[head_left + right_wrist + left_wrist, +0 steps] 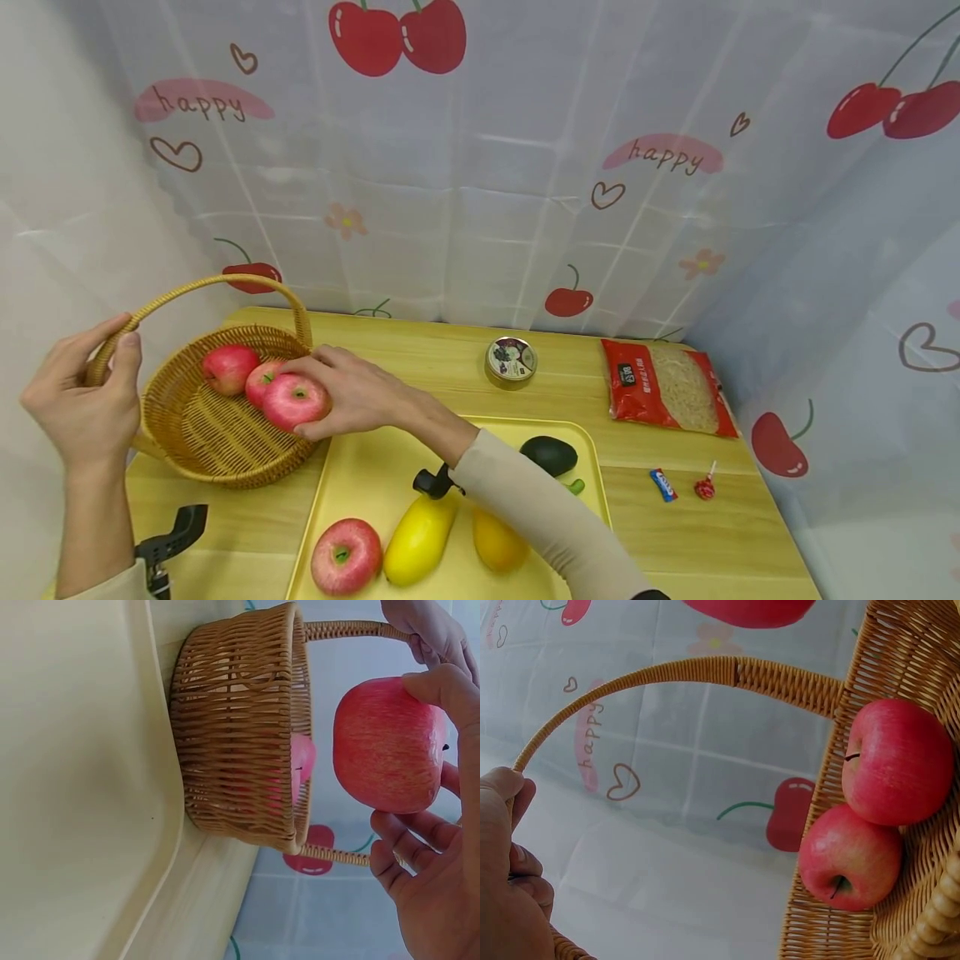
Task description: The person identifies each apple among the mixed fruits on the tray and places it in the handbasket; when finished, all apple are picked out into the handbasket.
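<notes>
Left of centre, the right hand (348, 392), its grip spread round a shiny pink-red apple (295, 402), holds it above the tan wicker basket (225, 429); the left hand (90, 408) grips the curved woven handle (787, 688). Careless release could bruise the red apples (229, 369) inside.

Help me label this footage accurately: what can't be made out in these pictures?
Head view: what the green tip belongs to, hidden by the right sleeve.
Head view: near edge of the tray, cut off by the picture's bottom.
Head view: lettering on the blue candy, too small to read.
Right wrist view: most of the stowed apples, behind the basket wall.
</notes>
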